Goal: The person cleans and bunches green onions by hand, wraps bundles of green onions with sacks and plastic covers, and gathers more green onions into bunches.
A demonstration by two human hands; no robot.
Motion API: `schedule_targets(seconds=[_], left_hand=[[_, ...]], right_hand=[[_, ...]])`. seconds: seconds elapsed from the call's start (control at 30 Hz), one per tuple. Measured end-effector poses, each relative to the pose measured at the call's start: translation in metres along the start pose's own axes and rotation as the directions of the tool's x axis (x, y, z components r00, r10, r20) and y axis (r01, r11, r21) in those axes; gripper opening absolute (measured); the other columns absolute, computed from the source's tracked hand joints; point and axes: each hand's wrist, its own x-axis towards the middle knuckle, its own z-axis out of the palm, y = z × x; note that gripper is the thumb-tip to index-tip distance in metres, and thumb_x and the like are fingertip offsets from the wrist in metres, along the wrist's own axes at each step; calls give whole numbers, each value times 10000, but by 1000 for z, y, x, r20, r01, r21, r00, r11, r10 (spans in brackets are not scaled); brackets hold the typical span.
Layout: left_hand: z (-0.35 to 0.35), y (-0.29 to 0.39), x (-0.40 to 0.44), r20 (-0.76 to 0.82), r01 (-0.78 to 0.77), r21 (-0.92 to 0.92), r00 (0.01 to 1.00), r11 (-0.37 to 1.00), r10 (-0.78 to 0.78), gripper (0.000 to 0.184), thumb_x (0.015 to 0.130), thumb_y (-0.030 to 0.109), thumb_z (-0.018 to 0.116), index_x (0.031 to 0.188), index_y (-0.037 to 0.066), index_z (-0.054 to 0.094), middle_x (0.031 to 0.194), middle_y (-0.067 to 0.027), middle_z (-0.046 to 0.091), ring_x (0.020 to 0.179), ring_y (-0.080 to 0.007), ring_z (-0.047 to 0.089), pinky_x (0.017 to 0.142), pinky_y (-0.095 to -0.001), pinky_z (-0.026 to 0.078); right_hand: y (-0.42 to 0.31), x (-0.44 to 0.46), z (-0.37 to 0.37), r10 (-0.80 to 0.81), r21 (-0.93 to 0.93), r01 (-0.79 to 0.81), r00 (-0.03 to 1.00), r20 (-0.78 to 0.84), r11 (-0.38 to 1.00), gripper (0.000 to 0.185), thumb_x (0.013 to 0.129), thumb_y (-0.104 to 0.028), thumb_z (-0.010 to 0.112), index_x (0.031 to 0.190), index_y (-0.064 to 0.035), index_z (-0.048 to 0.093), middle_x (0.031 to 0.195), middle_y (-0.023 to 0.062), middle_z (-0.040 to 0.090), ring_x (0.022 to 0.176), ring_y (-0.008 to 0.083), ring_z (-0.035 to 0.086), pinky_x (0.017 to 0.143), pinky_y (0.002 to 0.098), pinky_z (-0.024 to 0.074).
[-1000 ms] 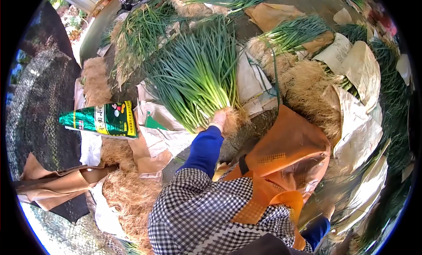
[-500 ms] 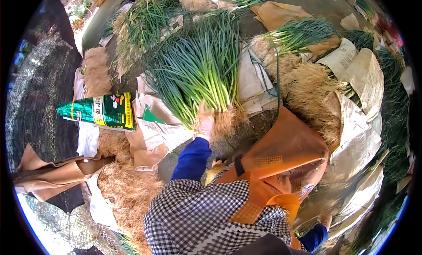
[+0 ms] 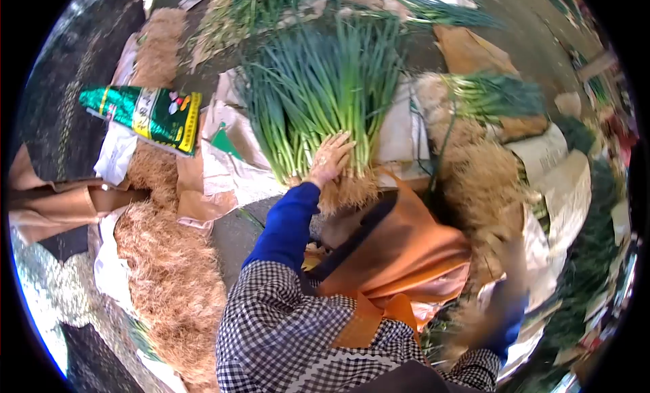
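A large spread bunch of green onions (image 3: 318, 88) lies on white and brown sacking, leaves pointing away from me and pale roots toward me. My left hand (image 3: 330, 159) rests on the white stems just above the roots, its fingers stretched across them. Off to the right, beside a pile of rooty bundles, my right hand (image 3: 511, 274) is smeared by motion. Its fingers and anything in them cannot be made out.
A green and yellow packet (image 3: 145, 115) lies at the left. Tan root piles (image 3: 169, 285) line the left side, and more roots (image 3: 481, 169) sit at the right. A smaller green onion bundle (image 3: 497, 95) lies at the upper right. An orange apron (image 3: 406, 251) covers my lap.
My left hand has shifted from the lower left of the bunch onto the middle stems, fingers now spread. My right hand has risen from low right into a blur. The view has shifted.
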Motion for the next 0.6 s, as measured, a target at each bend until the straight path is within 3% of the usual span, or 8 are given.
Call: schedule_targets(seconds=[0.07,0.13,0.2,0.27,0.37,0.4,0.47,0.6], left_hand=[[-15,-15,-24,-311,245,-24,920,969,-240,288,772,52,543,1046,80,626,1086,-134,602,1052,-288,543,943,-387,406],[-45,-22,-50,-479,522,-118,716,845,-508,197,746,54,604,937,65,648,939,-128,624,897,-282,581,826,-380,452],[-50,-41,-63,-410,559,-131,721,819,-558,196,738,81,631,932,57,649,863,-119,611,826,-274,580,775,-374,458],[-55,-38,-54,-304,543,-79,785,836,-539,272,745,203,674,977,64,641,860,-111,592,800,-266,576,724,-367,464],[-54,-40,-36,-189,659,-42,733,751,-654,471,734,334,695,1121,90,584,981,-127,592,904,-271,562,798,-389,447],[-64,-34,-15,-36,718,154,691,679,-722,577,738,395,671,1216,106,524,1130,-123,571,976,-251,561,847,-367,450],[-38,-58,-15,-61,618,237,779,750,-624,621,735,389,673,1266,130,480,1165,-122,554,932,-247,583,840,-353,467],[-20,-95,-18,59,628,-22,778,778,-626,312,781,290,637,1036,111,641,1038,-126,614,817,-237,620,727,-330,516]], right_hand=[[52,70,52,-220,-474,239,971,97,848,251,776,-317,618,856,-84,667,798,138,642,723,311,607,623,403,474],[80,132,104,-70,-697,307,935,347,648,321,798,-372,597,945,-91,649,867,141,643,781,302,612,670,398,485],[43,182,146,15,-668,254,929,369,700,406,802,-422,590,1022,-83,633,916,138,649,822,293,625,704,367,504],[66,205,210,-76,-17,78,992,99,997,499,782,-454,604,1103,-72,600,989,131,644,920,299,614,821,355,485],[-6,234,249,-388,-293,492,853,349,820,738,742,-451,655,1316,-75,383,1295,153,445,1179,284,453,1000,359,360],[-11,241,266,-431,-305,552,817,383,776,817,734,-447,664,1371,-89,298,1383,155,350,1239,278,390,1030,363,325],[-22,251,291,-424,-343,584,792,439,736,870,736,-543,607,1404,-132,229,1438,137,251,1266,308,344,1013,347,348],[-43,254,312,-147,-627,525,821,552,575,858,752,-569,561,1415,-148,216,1447,113,244,1241,295,374,983,335,366]])
